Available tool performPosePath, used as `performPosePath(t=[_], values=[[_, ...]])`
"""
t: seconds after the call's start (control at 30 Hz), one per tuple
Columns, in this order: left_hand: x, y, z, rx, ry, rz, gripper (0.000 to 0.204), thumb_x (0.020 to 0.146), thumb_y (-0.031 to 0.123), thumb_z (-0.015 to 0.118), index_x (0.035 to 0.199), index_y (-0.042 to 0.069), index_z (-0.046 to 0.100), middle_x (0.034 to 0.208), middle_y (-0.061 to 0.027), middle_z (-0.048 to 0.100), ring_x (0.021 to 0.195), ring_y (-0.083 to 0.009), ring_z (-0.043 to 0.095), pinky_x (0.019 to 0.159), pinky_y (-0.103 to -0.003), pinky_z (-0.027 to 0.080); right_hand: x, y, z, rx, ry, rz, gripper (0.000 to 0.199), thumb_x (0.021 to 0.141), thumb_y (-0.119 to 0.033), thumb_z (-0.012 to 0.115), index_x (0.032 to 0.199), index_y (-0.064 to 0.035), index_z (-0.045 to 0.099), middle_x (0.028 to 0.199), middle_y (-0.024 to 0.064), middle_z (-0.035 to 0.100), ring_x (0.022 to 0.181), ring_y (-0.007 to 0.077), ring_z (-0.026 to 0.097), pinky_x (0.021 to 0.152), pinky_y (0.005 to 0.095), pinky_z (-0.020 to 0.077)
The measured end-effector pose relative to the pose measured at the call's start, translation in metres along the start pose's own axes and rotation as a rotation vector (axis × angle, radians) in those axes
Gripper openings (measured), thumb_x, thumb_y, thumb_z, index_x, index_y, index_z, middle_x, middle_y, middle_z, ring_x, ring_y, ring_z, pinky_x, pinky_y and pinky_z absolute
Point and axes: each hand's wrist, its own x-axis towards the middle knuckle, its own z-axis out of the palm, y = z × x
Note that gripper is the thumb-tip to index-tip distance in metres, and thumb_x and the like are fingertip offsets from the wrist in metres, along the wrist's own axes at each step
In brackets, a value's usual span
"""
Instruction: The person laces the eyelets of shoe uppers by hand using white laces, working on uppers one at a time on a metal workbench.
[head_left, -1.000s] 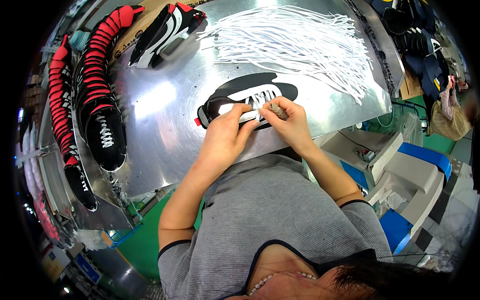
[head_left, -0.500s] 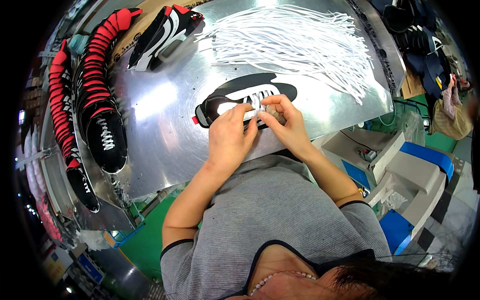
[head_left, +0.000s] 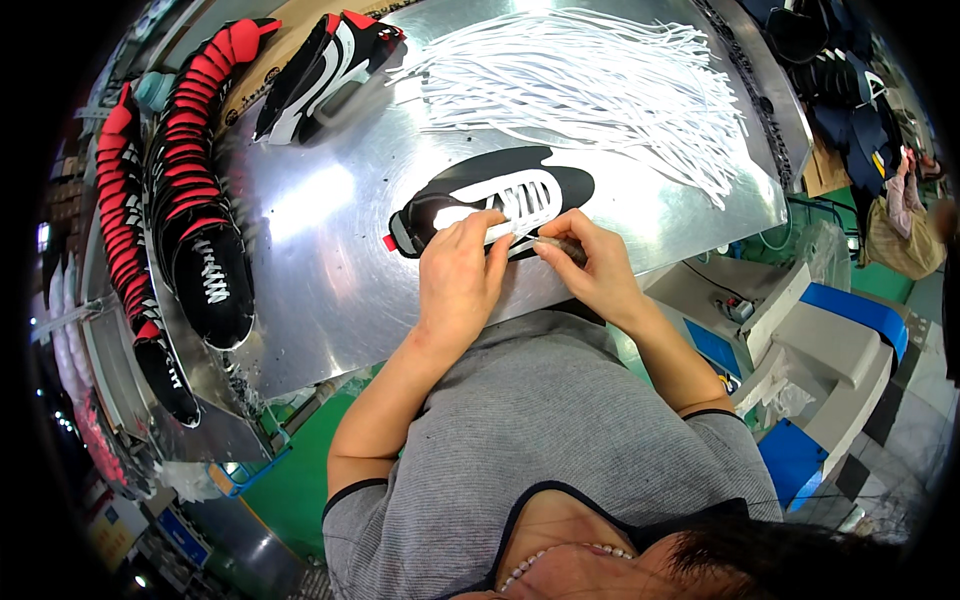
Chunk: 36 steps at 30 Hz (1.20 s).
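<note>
A black and white shoe upper [head_left: 575, 185] with a red tab lies on the metal table, its toe to the right. White shoelace crosses part of its eyelet rows. My left hand [head_left: 455, 275] pinches the upper's near eyelet edge between thumb and fingers. Close beside it, my right hand [head_left: 600, 272] is closed round the brownish handle of an awl-like tool [head_left: 574, 251]. The tool's thin tip points left to my left fingertips, where a bit of white lace seems to show. Whether the tip passes through an eyelet is hidden.
Loose white shoelaces [head_left: 590, 85] spread across the back of the metal table [head_left: 330, 270]. Nested black and red shoe uppers [head_left: 190, 145] form two long rows at the left. More uppers [head_left: 325, 80] lie at the back left. A beige and blue machine [head_left: 830, 345] stands at the right.
My right hand has moved slightly right and toward me with the tool, away from the laced middle. The tool's tip now shows between my hands. My left hand has barely moved.
</note>
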Motion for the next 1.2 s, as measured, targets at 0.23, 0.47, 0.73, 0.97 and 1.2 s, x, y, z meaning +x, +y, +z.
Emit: performPosePath(t=[0.23, 0.47, 0.73, 0.97, 1.2], values=[[0.001, 0.0, -0.002, -0.034, -0.023, -0.027, 0.018, 0.084, 0.009, 0.073, 0.098, 0.001, 0.064, 0.079, -0.0156, 0.066, 0.069, -0.0323, 0.064, 0.064, -0.04, 0.048, 0.002, -0.005, 0.001, -0.016, 0.0, -0.006, 0.016, 0.092, -0.015, 0.068, 0.097, -0.0021, 0.06, 0.081, 0.0103, 0.069, 0.072, 0.0215, 0.07, 0.062, 0.0316, 0.0515], [-0.006, 0.002, 0.001, -0.075, -0.08, 0.19, 0.02, 0.084, 0.0, 0.067, 0.104, 0.001, 0.063, 0.076, -0.0151, 0.064, 0.068, -0.032, 0.063, 0.061, -0.04, 0.048, 0.006, -0.007, 0.016, -0.012, 0.009, 0.015, 0.014, 0.092, -0.013, 0.066, 0.096, -0.0019, 0.057, 0.08, 0.0122, 0.068, 0.069, 0.0255, 0.068, 0.061, 0.033, 0.0503], [-0.006, 0.004, -0.002, 0.013, -0.07, 0.109, 0.025, 0.086, 0.005, 0.067, 0.11, 0.005, 0.064, 0.076, -0.0136, 0.066, 0.065, -0.0302, 0.063, 0.059, -0.039, 0.048, 0.013, -0.021, -0.003, -0.124, -0.089, 0.042, 0.012, 0.093, -0.012, 0.063, 0.097, -0.0018, 0.06, 0.078, 0.0125, 0.068, 0.069, 0.0261, 0.068, 0.062, 0.0339, 0.0504], [0.0, 0.012, -0.014, -0.025, -0.287, -0.078, 0.021, 0.087, 0.015, 0.067, 0.108, 0.014, 0.067, 0.071, -0.0114, 0.066, 0.063, -0.0288, 0.065, 0.058, -0.039, 0.049, 0.015, -0.019, -0.041, -0.002, 0.121, 0.087, 0.015, 0.094, -0.009, 0.061, 0.106, -0.0012, 0.065, 0.078, 0.005, 0.068, 0.068, 0.011, 0.059, 0.062, 0.0245, 0.0467], [-0.002, 0.003, -0.017, 0.165, -0.305, -0.011, 0.021, 0.083, 0.027, 0.072, 0.091, 0.008, 0.071, 0.059, -0.0126, 0.062, 0.057, -0.0307, 0.063, 0.056, -0.041, 0.049, 0.024, 0.007, 0.005, -0.046, 0.222, -0.042, 0.018, 0.094, -0.015, 0.064, 0.105, -0.0021, 0.065, 0.082, 0.0105, 0.069, 0.069, 0.0178, 0.066, 0.062, 0.0286, 0.0493]])
